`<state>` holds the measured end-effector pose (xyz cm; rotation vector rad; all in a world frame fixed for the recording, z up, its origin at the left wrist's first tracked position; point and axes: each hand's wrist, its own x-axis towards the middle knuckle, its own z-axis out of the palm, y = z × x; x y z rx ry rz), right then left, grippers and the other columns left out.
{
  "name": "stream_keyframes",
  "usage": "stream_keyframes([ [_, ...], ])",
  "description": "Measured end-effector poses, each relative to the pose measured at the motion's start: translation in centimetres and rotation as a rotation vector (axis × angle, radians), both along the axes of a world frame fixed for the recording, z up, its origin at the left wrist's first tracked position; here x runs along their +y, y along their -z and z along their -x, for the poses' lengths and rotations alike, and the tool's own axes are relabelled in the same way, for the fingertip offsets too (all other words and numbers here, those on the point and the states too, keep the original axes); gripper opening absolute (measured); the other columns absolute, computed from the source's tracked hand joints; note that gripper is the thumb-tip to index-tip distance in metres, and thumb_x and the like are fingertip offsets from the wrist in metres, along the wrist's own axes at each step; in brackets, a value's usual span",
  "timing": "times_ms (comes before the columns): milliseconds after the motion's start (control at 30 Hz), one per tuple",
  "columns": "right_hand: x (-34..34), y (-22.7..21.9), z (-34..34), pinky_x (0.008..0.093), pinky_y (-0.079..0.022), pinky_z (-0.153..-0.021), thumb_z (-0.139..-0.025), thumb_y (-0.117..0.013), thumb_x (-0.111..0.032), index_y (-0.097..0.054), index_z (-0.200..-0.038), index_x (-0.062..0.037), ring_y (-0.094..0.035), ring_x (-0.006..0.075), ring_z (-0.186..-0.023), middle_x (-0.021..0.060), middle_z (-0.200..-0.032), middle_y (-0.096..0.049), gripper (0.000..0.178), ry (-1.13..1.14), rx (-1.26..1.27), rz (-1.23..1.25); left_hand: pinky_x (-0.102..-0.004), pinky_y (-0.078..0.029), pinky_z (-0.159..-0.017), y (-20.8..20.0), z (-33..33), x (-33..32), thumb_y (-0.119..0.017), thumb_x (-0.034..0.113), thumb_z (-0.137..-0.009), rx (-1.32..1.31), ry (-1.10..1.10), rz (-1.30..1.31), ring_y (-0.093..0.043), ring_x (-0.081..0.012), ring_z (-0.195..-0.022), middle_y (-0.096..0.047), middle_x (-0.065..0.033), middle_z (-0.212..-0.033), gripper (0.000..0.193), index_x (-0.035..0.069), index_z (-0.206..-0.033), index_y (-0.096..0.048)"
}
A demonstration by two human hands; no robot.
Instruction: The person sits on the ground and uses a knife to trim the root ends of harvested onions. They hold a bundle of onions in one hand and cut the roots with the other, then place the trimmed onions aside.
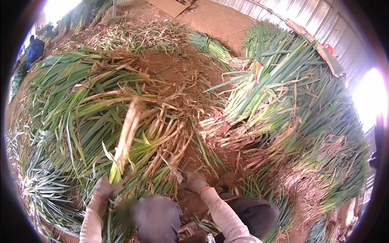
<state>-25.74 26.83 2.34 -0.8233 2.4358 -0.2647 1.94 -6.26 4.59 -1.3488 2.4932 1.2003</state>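
My left hand [106,188], in a grey glove, is closed around a few green onions [125,146]. Their pale stalks and brown root ends point up and away from me, slightly blurred, while green leaves trail below the hand. My right hand [195,182], also gloved, grips a small knife [178,175] whose thin blade points up and to the left. The knife is apart from the held green onions. Beyond and left of both hands spreads a large pile of untrimmed green onions [77,109], dry leaves and roots among them.
Stacked green onions [263,93] line the right side by a metal wall [348,44]. A bundle [212,48] lies farther back. Dry leaf scraps [178,89] cover much of the dirt floor. A person in blue [34,50] is at far left. My knees [158,216] are close below.
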Motion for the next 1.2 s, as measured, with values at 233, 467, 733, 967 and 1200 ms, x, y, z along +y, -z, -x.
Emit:
stream_keyframes([
  [233,-2.3,1.0,-4.9,0.0458,-0.053,-0.086,-0.082,-0.063,-0.047,-0.067,-0.121,-0.0205,-0.067,0.0383,-0.101,0.0193,-0.104,-0.071,0.047,-0.246,-0.214,-0.057,-0.0371,-0.053,-0.077,7.7,2.2,1.6,-0.085,0.031,-0.070,0.239,0.088,-0.259,-0.066,-0.0240,-0.084,-0.072,-0.0143,-0.097,0.052,-0.001,-0.107,-0.068],
  [467,-0.3,6.5,-6.6,0.0464,-0.054,-0.083,-0.089,-0.059,-0.047,-0.067,-0.119,-0.0180,-0.068,0.0383,-0.098,0.0190,-0.104,-0.071,0.043,-0.401,-0.282,-0.097,-0.0416,-0.052,-0.086,17.2,1.3,4.5,-0.088,0.045,-0.066,0.087,0.002,-0.246,-0.068,-0.0337,-0.098,-0.072,-0.0201,-0.104,0.075,-0.002,-0.119,-0.063],
  [733,-6.9,0.0,-5.1,0.0479,-0.055,-0.074,-0.084,-0.056,-0.069,-0.072,-0.085,-0.0036,-0.071,0.0377,-0.079,0.0214,-0.080,-0.070,0.067,-0.315,-0.311,-0.238,-0.0329,-0.050,-0.087,10.0,-0.5,4.6,-0.083,0.027,-0.082,0.278,-0.190,-0.493,-0.061,-0.0155,-0.092,-0.072,-0.0078,-0.104,0.052,0.000,-0.123,-0.065],
  [967,-10.6,-0.4,-4.3,0.0446,-0.056,-0.078,-0.090,-0.044,-0.070,-0.074,-0.089,-0.0047,-0.071,0.0359,-0.083,0.0203,-0.086,-0.072,0.072,-0.221,-0.268,-0.272,-0.0320,-0.051,-0.087,12.5,-1.9,5.6,-0.081,0.024,-0.084,0.267,-0.266,-0.621,-0.062,-0.0163,-0.093,-0.072,-0.0088,-0.108,0.052,0.001,-0.127,-0.064],
  [1200,-17.7,0.8,0.9,0.0412,-0.056,-0.083,-0.092,-0.046,-0.063,-0.073,-0.105,-0.0034,-0.072,0.0341,-0.098,0.0214,-0.098,-0.073,0.067,0.033,-0.271,-0.294,-0.0312,-0.051,-0.087,12.8,-1.9,5.9,-0.082,0.025,-0.083,0.269,-0.277,-0.639,-0.061,-0.0143,-0.093,-0.071,-0.0061,-0.108,0.057,0.002,-0.131,-0.062],
])
